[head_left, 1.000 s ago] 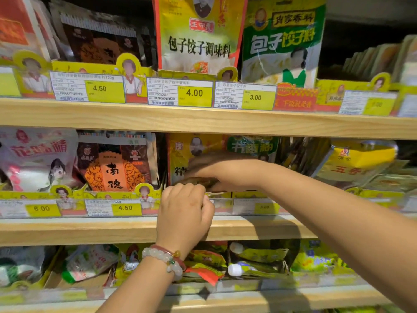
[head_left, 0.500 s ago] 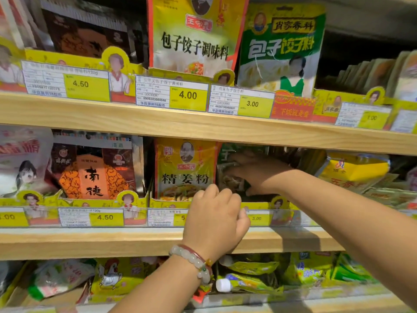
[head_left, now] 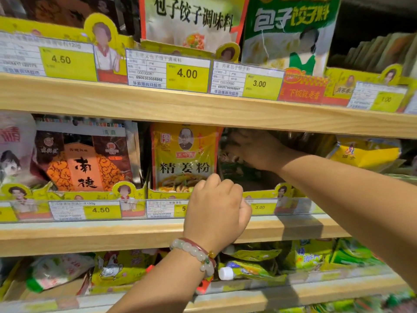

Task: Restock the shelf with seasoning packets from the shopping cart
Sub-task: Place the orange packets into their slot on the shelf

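The right hand (head_left: 255, 150) reaches into the dark slot just right of the yellow ginger packet (head_left: 184, 157), pressing dark seasoning packets (head_left: 234, 170) (grip unclear), so push them upright while the left hand (head_left: 216, 211), fingers curled at the shelf rail (head_left: 112, 211), steadies the front.

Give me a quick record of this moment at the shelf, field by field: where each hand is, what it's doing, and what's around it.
setting: wooden store shelves stocked with seasoning packets
right hand: reaching into the middle shelf, on dark packets; grip cannot be told in the shadow
left hand: fingers curled at the middle shelf's front edge, beside the price tag strip; whether it holds anything cannot be seen
left wrist: beaded bracelet
neighbour: yellow ginger powder packet upright, left of the right hand
readable tags: 4.50, 4.00, 3.00
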